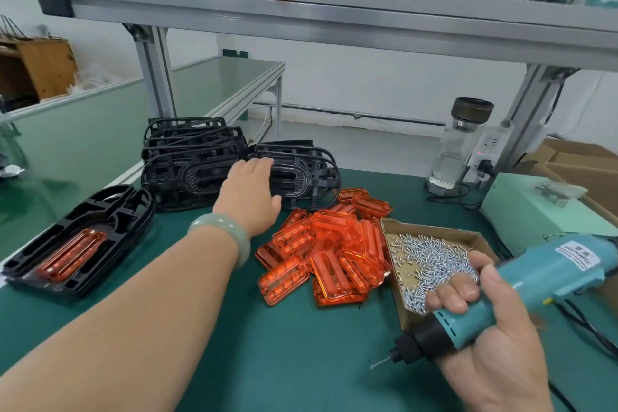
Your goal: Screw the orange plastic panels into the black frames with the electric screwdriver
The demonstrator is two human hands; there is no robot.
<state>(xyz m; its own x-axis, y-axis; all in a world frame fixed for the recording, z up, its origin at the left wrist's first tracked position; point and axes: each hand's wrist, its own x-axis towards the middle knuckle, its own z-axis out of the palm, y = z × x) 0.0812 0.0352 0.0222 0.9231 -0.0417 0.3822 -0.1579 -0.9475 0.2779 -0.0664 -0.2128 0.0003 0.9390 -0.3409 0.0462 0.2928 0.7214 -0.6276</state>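
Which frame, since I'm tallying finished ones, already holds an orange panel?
The frame at near left, apart from the pile; those by the left hand show none.

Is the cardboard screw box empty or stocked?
Stocked: the cardboard box holds a loose heap of silver screws, with bare cardboard showing only along its left side.

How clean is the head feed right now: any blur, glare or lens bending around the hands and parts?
Head view: evenly lit, soft shadows; wide-angle lens bows the shelf beam; orange panels carry small bright glints; right hand and electric screwdriver look slightly smeared up close; left hand on the black frames is fairly sharp.
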